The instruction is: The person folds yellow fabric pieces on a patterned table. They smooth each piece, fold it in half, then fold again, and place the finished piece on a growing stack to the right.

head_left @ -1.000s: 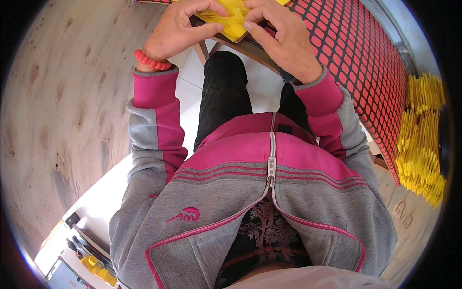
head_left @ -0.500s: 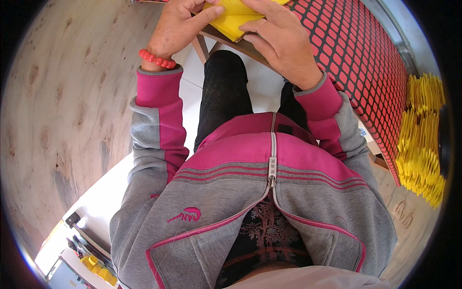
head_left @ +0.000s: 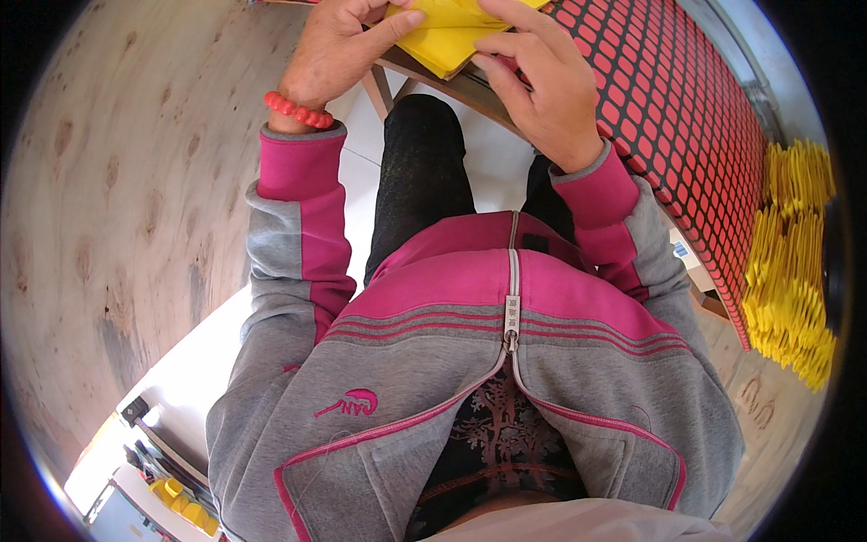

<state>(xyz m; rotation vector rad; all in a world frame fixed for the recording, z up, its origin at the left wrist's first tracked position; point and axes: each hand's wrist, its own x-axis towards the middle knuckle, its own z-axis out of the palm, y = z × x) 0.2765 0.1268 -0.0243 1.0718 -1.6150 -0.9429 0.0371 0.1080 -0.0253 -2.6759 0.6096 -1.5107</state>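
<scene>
At the top edge, folded yellow paper lies in layers at the near edge of the table. My left hand grips its left side, the thumb lying on top; some of its fingers run out of the picture. A red bead bracelet circles that wrist. My right hand is at the paper's right edge, with thumb and bent fingers closed about the edge and another finger reaching over the top. How firmly it pinches cannot be made out.
A red cloth with a black net pattern covers the table and hangs down on the right. Beyond it stand stacked bundles of folded yellow paper. A wooden board surface fills the left. Yellow items sit at the lower left.
My right hand has slid a little to the right, its fingertips moving from the paper's surface toward its right edge. My left hand keeps its hold, shifting only slightly.
</scene>
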